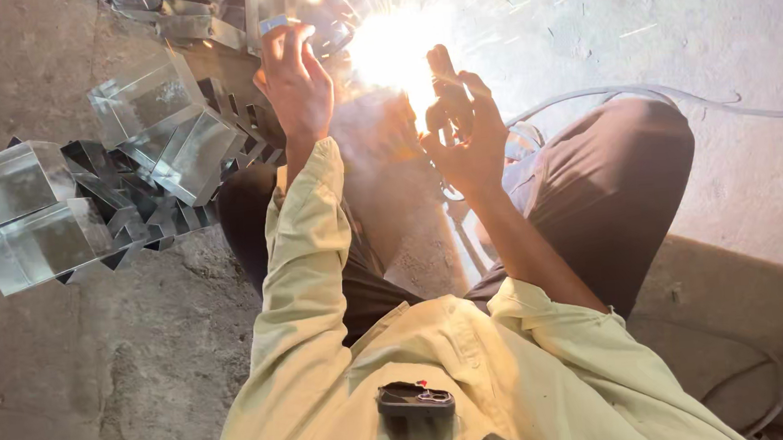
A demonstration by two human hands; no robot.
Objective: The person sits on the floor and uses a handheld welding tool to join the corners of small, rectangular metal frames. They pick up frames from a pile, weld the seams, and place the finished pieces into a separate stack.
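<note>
Far left of the frame: shiny sheet-metal boxes (pixel 19 214) lying on the bare concrete floor (pixel 99 378), a heap of folded metal pieces (pixel 179 138) beside them running to the upper centre. Upper centre: left hand (pixel 294 80) raised, fingers curled around the edge of a bright metal piece (pixel 278 21) at the top edge, thumb on the near side. Just right of it: a white welding flare (pixel 393 50) with sparks thrown toward the upper right. Centre right: right hand (pixel 463 128) closed in a loose fist around a dark welding holder (pixel 443 69), tip pointing up into the glare. Grey cable (pixel 677 94) trailing from behind that hand to the right edge. Below: pale yellow sleeves, dark trousers over a raised knee (pixel 627 167), a small black device (pixel 413 399) clipped to the shirt front at bottom centre
</note>
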